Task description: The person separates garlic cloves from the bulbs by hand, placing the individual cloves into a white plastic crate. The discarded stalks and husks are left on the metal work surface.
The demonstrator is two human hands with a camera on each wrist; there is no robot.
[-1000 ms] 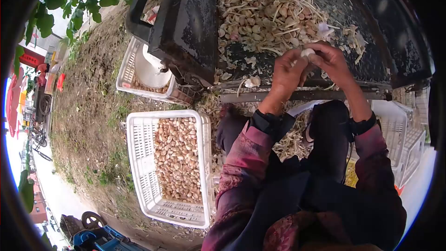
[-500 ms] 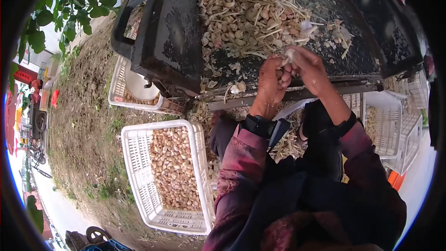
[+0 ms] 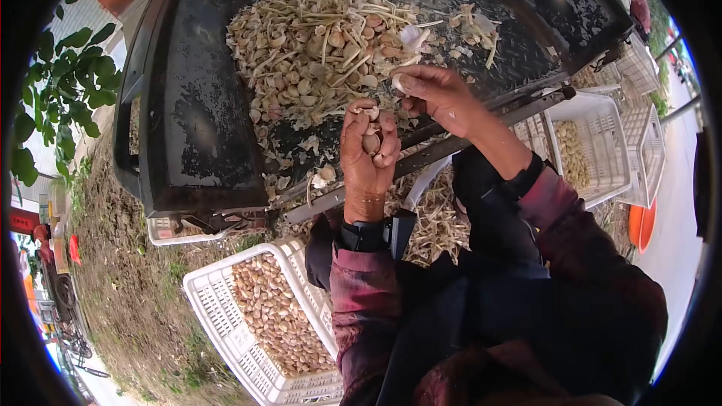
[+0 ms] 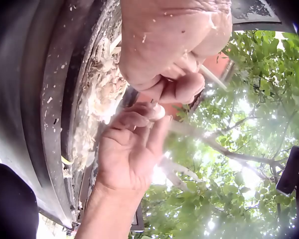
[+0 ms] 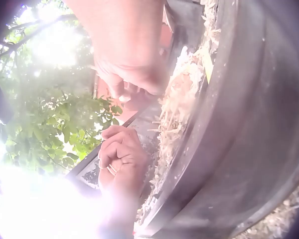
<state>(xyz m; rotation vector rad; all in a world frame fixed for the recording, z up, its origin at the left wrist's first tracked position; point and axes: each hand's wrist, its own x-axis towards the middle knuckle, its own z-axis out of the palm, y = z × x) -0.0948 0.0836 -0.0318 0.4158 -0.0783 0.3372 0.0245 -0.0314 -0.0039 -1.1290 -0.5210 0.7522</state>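
Observation:
In the head view the left hand (image 3: 368,154), palm up, holds several garlic cloves (image 3: 371,140) in its curled fingers. Up and to its right, the right hand (image 3: 444,101) pinches a pale clove (image 3: 398,83) between thumb and fingers. The hands are apart, over the near edge of a dark metal truck bed (image 3: 207,139). Beyond them lies a heap of garlic cloves and dry stalks (image 3: 301,45). The left wrist view shows the left hand (image 4: 174,45) large at the top and the right hand (image 4: 127,154) below it with the pale clove (image 4: 157,112).
A white crate (image 3: 218,308) of cloves stands on the ground at the lower left. More white crates (image 3: 602,135) and an orange basin (image 3: 641,224) are at the right. The metal rail (image 3: 489,120) of the bed runs below the hands. Leafy branches (image 3: 68,98) hang at the upper left.
The hands, together before, have separated. The left hand has turned palm up, showing its cloves, and the right hand holds a pale clove to the side. The head view has shifted and turned.

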